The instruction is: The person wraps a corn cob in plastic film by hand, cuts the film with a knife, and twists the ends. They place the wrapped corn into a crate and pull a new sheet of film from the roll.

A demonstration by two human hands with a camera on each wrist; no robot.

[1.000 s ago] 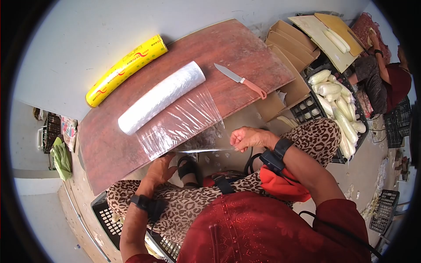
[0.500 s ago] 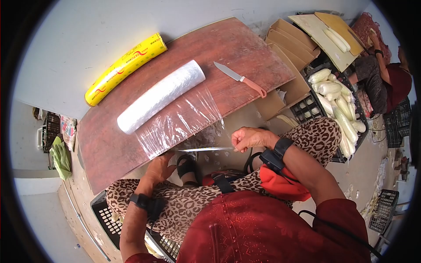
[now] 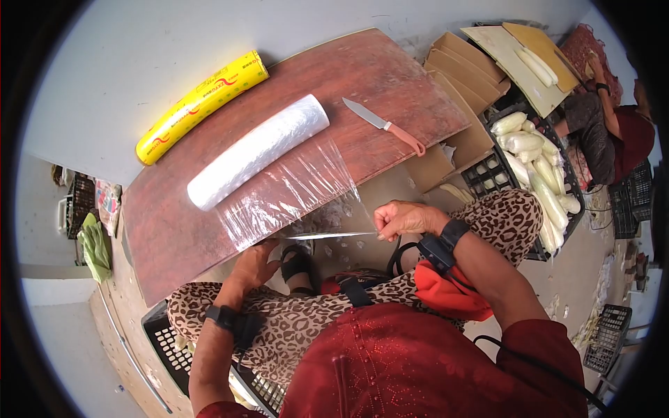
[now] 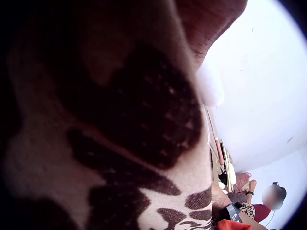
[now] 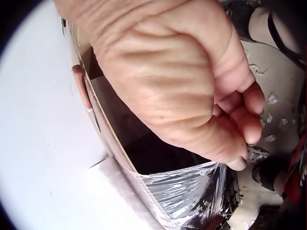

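A white roll of cling film [image 3: 258, 153] lies on the reddish table [image 3: 167, 230], with a clear sheet of film [image 3: 293, 188] drawn from it over the front edge. My right hand [image 3: 404, 218] pinches one corner of the sheet between thumb and curled fingers, just off the table. At the other end my left hand [image 3: 252, 268] holds the film by the table edge; its fingertips are mostly hidden. Between both hands the film's free edge runs taut. In the right wrist view, the film [image 5: 192, 191] stretches from the thumb and fingertips toward the table.
A yellow printed roll [image 3: 202, 104] lies at the back of the table. A knife [image 3: 383, 125] with a pink handle rests at the right. Beyond are cardboard boxes [image 3: 460, 76], a black crate with pale wrapped vegetables [image 3: 536, 160], and another person [image 3: 606, 118].
My right hand has moved slightly to the right, with the film edge still stretched to my left hand. The left hand stays nearly in place.
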